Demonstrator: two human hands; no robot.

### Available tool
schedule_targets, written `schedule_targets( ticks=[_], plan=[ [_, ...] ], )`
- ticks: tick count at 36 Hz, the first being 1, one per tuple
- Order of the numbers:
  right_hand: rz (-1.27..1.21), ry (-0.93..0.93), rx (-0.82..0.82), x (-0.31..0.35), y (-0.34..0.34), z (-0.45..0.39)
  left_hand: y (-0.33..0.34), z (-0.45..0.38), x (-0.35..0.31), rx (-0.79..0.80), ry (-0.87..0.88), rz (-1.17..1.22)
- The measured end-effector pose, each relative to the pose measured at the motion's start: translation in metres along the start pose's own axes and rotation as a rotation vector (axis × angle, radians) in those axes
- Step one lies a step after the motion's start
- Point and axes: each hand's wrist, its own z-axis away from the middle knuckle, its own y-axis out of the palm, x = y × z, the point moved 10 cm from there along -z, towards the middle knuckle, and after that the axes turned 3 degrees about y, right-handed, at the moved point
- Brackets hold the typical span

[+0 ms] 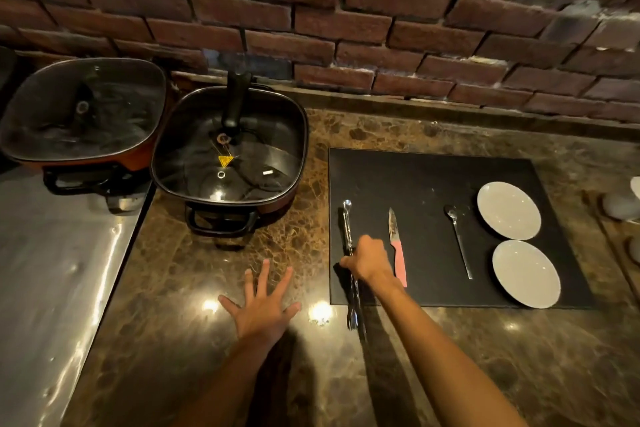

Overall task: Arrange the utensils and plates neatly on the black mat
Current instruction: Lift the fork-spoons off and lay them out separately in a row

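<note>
A black mat (422,184) lies on the brown marble counter. On its right side sit two white plates, one farther (508,210) and one nearer (525,273). A metal spoon (458,241) lies left of them, and a pink-handled knife (397,248) lies nearer the mat's left side. My right hand (369,258) is closed around long metal tongs (349,263) along the mat's left edge; their near end hangs past the mat's front edge. My left hand (261,305) rests flat on the counter, fingers spread, left of the mat.
Two electric pans with glass lids stand at the left: one (228,149) beside the mat, another (83,111) farther left. A steel surface (52,270) borders the counter's left side. A brick wall runs behind. A wooden tray (620,218) with pale objects sits at the right edge.
</note>
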Motion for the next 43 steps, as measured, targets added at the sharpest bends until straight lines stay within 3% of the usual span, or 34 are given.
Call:
schedule_targets(
  ticks=[20,28,43],
  plan=[
    [-0.124,-0.017,-0.006,0.0,-0.003,-0.045,-0.006,-0.024,-0.01,0.096,-0.015,0.017],
    [-0.234,-0.02,-0.11,-0.023,-0.033,-0.043,-0.005,-0.026,-0.008,0.074,-0.015,0.002],
    [0.012,0.046,-0.155,-0.038,-0.036,-0.037,-0.005,-0.025,-0.009,0.113,-0.019,-0.009]
  ],
)
